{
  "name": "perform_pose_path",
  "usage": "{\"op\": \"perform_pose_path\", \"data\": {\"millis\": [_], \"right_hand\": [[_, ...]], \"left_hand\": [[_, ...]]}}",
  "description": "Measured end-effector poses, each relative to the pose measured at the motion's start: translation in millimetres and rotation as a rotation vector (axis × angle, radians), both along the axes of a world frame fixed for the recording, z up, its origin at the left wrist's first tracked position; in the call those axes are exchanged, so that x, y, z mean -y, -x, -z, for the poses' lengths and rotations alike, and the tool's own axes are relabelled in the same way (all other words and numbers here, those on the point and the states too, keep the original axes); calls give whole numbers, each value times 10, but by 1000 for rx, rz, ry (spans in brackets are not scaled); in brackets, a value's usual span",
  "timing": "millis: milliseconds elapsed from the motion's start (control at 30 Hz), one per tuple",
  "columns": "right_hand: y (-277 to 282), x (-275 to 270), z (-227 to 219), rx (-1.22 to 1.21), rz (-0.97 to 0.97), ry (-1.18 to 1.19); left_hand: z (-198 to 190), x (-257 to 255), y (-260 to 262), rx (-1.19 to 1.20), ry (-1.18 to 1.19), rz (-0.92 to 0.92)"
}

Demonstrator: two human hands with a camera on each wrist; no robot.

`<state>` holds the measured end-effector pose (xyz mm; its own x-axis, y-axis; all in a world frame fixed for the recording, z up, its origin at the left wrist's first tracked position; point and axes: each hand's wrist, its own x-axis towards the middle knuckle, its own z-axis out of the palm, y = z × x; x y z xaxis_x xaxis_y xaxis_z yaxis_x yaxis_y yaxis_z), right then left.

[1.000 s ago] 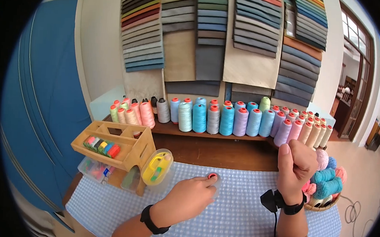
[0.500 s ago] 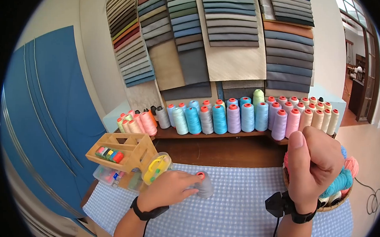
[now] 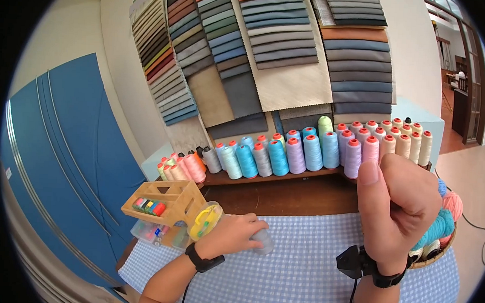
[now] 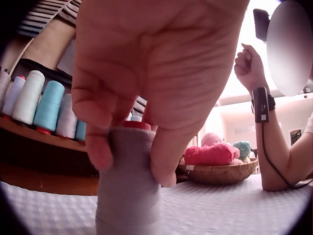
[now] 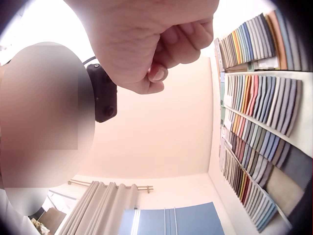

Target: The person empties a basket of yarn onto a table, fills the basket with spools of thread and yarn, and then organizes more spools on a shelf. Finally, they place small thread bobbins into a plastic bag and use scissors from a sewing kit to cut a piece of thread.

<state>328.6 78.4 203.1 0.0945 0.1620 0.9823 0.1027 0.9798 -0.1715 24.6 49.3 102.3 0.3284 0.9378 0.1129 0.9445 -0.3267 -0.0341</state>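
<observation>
A grey cone of thread (image 3: 263, 242) with a red top stands upright on the checked cloth. My left hand (image 3: 231, 234) grips its upper part, thumb on one side and fingers on the other. The left wrist view shows the thread cone (image 4: 128, 196) close up, with the fingertips (image 4: 100, 155) reaching below its red rim. Raised at the right, my right hand (image 3: 397, 206) is curled into a fist, with the thumb up against the index finger. Nothing shows between the curled fingers of the right hand (image 5: 166, 41) in the right wrist view.
Behind the cloth (image 3: 302, 275), many coloured thread cones line a wooden shelf (image 3: 224, 178). At left stand a wooden organizer (image 3: 182, 206) and a clear box with yellow scissors-like handles (image 3: 203, 222). A yarn basket (image 3: 431, 263) sits beyond my right wrist. Fabric swatches (image 3: 361, 75) hang behind.
My left hand has gone from a finger on the cone's red top to gripping the cone round its upper part. The head view has tilted; my right hand stays raised and curled.
</observation>
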Motion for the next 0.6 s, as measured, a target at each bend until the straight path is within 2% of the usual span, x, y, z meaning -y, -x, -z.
{"op": "perform_pose_path", "data": {"millis": [167,333,433,500,600], "right_hand": [[1,-19,6,-16,9,-7],[-6,-39,3,-18,26,-7],[30,-76,-5,-109,36,-50],[25,-73,-2,-102,31,-36],[-20,-37,11,-37,5,-11]], "left_hand": [[73,-114,-53,-75,60,43],[-56,-136,-79,-79,120,77],[-214,-108,-118,-173,115,36],[-433,-124,-74,-94,9,-40],[-615,-349,291,-16,-129,-92]]}}
